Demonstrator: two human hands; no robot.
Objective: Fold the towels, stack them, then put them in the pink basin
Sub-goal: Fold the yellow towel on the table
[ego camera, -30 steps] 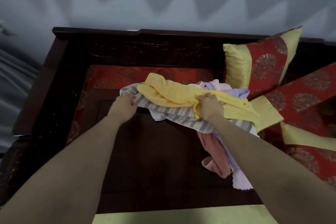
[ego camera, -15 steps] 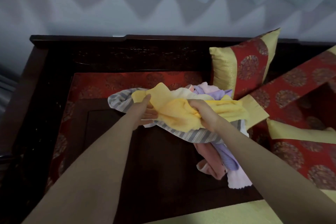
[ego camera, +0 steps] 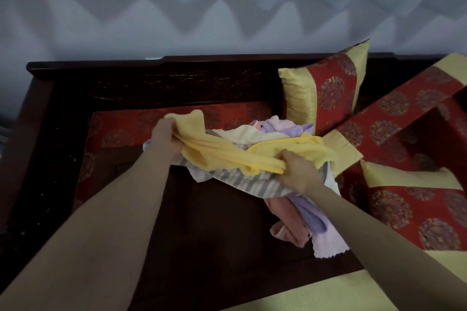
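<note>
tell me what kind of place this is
Probably a home living room: a dark carved wooden bench with a red brocade seat pad, red-and-gold pillows on it, and a pale curtain behind. The left hand and right hand grip a yellow towel from a towel pile.

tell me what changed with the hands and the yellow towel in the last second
The left hand let go of the striped towel, took hold of the yellow towel at its left end and drew it out away from the right hand, which still grips the other end. The rest of the pile stayed put.
</note>
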